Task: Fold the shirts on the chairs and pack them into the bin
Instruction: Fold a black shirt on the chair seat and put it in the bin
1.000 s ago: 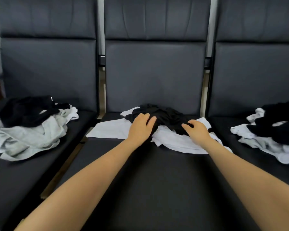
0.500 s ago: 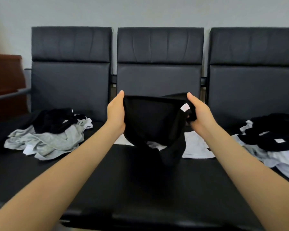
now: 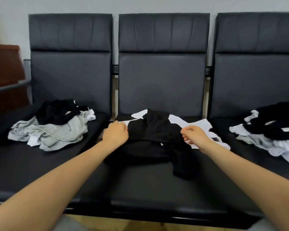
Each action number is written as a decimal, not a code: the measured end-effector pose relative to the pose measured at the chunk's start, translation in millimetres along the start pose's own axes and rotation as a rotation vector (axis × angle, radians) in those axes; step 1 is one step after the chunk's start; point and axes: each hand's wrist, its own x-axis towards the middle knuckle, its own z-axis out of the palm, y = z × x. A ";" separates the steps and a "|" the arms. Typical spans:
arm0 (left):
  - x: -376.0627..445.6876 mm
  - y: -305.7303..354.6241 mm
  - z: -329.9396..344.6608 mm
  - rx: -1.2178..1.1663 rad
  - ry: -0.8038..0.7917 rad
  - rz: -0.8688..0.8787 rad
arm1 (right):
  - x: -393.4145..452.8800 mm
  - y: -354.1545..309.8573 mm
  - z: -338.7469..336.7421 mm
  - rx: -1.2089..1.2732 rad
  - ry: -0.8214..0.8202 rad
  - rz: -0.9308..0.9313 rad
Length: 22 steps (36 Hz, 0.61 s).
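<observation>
The left hand (image 3: 115,134) grips the left edge of the black shirt (image 3: 154,137), which half a second ago hung in the air and now lies spread on the middle chair (image 3: 157,185) over a white shirt (image 3: 198,125). The right hand (image 3: 194,136) pinches its right edge.

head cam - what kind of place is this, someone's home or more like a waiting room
Probably a waiting area or office, not a home: a row of joined black padded chairs stands against a plain pale wall, with dark red-brown wooden furniture at the left. Loose shirt piles lie on the seats.
</observation>
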 end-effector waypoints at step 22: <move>14.9 86.5 15.0 -1.125 -0.295 -0.126 | -29.4 7.9 -14.1 -0.354 -0.254 -0.136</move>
